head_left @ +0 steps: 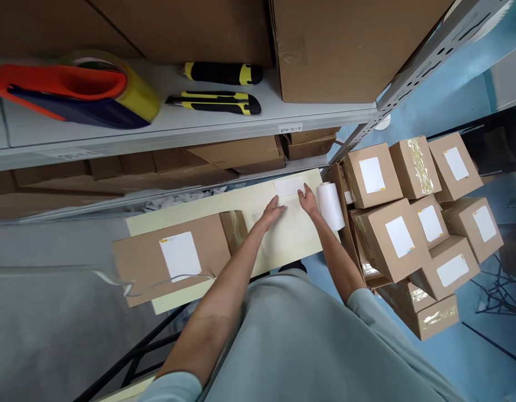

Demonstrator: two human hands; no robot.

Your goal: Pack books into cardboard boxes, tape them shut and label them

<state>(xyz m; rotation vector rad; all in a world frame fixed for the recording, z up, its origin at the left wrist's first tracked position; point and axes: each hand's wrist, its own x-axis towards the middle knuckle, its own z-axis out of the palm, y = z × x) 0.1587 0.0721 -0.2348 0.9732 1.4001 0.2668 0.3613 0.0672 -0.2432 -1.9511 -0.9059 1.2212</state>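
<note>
My left hand [271, 214] is over a pale yellow board [241, 201], fingers apart and nothing in its grasp. Beneath its fingertips lies a thin, translucent white sheet [283, 231], its edges hard to make out. A flat white paper slip [288, 186] lies along the board's far edge. The thumb and fingers of my right hand [309, 201] close on the slip's right end. Just right of that hand, a white roll [330, 206] rests on the board. To the left of my left hand lies a closed cardboard box [216, 245] with a white label [180, 256].
Labelled cardboard boxes [373, 173] are piled at the right. Above the board, a metal shelf [224, 125] bears an orange-and-blue tape dispenser [94, 95], two yellow-and-black utility knives [224, 73] and large boxes [325, 50]. A pale cord [73, 272] crosses the left side.
</note>
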